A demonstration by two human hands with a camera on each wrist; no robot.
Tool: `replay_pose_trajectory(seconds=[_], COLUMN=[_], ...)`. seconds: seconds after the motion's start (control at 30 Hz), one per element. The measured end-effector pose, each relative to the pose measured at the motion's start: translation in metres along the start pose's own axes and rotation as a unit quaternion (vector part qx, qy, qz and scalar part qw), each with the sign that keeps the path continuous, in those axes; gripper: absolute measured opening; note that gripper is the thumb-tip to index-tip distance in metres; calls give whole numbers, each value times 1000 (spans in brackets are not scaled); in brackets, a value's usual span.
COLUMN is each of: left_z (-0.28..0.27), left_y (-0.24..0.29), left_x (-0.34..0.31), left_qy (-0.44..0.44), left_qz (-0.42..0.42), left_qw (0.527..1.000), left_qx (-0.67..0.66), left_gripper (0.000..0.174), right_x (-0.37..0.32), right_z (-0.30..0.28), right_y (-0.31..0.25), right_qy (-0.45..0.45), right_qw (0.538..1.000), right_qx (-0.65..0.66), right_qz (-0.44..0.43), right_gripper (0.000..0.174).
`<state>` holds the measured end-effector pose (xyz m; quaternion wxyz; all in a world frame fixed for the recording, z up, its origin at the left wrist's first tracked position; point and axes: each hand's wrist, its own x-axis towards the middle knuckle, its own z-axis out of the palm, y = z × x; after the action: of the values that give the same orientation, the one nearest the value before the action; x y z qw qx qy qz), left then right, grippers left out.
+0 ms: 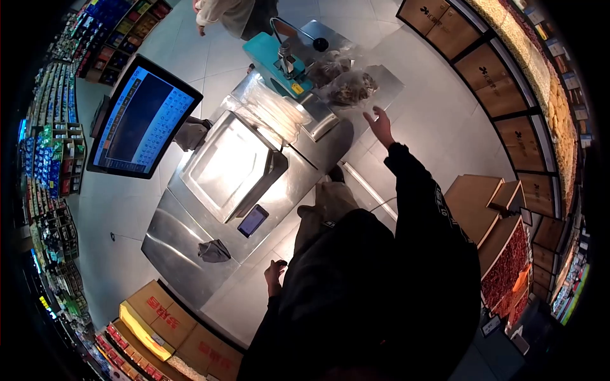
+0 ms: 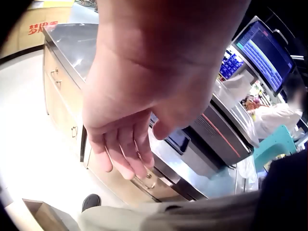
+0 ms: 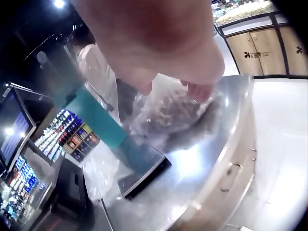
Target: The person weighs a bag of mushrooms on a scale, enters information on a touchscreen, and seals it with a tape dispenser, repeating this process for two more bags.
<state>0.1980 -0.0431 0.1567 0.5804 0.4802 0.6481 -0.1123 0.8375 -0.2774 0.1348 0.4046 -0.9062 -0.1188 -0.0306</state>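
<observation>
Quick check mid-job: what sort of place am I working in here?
Most likely a supermarket's bulk-food weighing counter. It has a flat stainless-steel weighing scale beside a dark touchscreen monitor, long shelves of colourful packaged goods, and loose red dried food in open wooden bins.

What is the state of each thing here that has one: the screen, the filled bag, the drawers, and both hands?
Screen: switched on, showing a blue list.
Bag: filled with brown goods, lying on the steel counter.
Drawers: closed.
Right hand: open, fingers over the bag, contact unclear.
Left hand: open, fingers relaxed, holding nothing.
</observation>
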Motion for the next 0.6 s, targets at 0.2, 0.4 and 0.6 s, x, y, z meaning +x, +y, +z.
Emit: replay_pose_trajectory(seconds=[0.2, 0.4, 0.6], left_z=[27, 68, 133], left_y=[85, 212, 323], left_x=[-44, -80, -101], left_qy=[-45, -37, -90], left_qz=[104, 193, 297], left_qw=[993, 977, 948], left_qx=[41, 82, 77], left_gripper=[44, 38, 32], right_x=[133, 156, 112], right_z=[50, 82, -4], right_y=[-38, -27, -40], right_qy=[82, 37, -39], right_qw=[992, 993, 894], right_qx=[92, 25, 408], right_qz=[-17, 107, 178], right_gripper=[67, 60, 38])
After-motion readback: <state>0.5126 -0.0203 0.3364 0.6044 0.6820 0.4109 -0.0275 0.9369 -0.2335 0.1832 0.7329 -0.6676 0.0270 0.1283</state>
